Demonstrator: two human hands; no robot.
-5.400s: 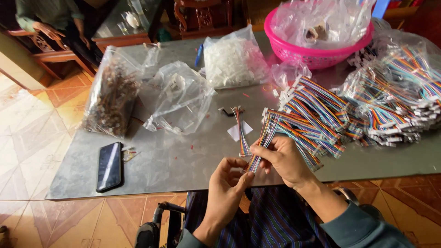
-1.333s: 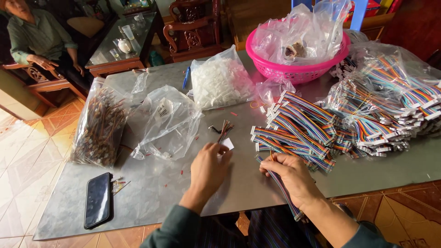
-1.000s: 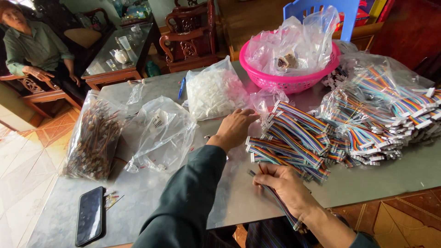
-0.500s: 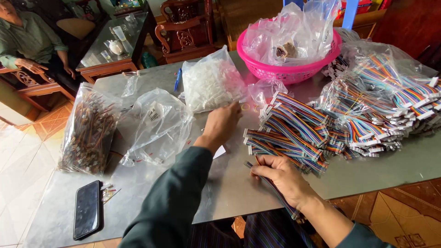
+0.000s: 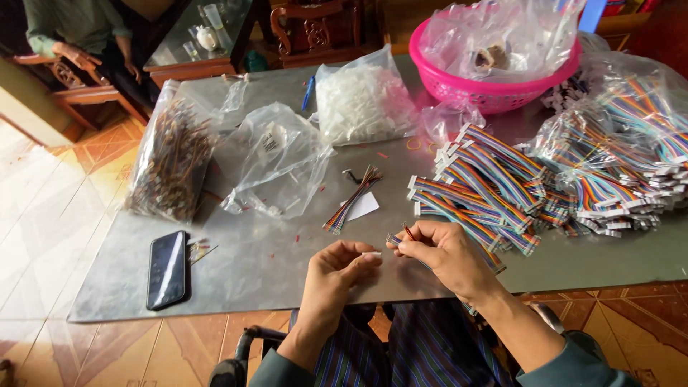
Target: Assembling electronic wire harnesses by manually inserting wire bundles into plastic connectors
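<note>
While we are holding both hands close together just above the near edge of the table (image 5: 287, 287), the left hand (image 5: 337, 269) is pinching a small white connector housing (image 5: 372, 254) between thumb and forefinger, tip pointing right. The right hand (image 5: 437, 254) is pinching a thin wire end (image 5: 406, 231) from a rainbow ribbon cable (image 5: 398, 242) that is draping under the palm twd the lap.

Risks, as we are judging them:
- Housing is tiny and only lightly held; a slip is likely sending it off the table edge to the tiled floor (image 5: 86, 351).
- Wire tip and housing are not quite touching yet; approaching at an angle could be bending the terminal or seating it in the wrong slot. Slot detail too small to tell.
- Cable tail is hanging below the table; a snag on clothing could be tugging the wire out of the pinch.
- Stack of finished ribbon cables (image 5: 480, 193) is lying just beside the right wrist; an elbow move could be scattering it.
- Loose wire bundle (image 5: 351, 201) and phone (image 5: 167, 269) are sitting well apart, low concern.
</note>
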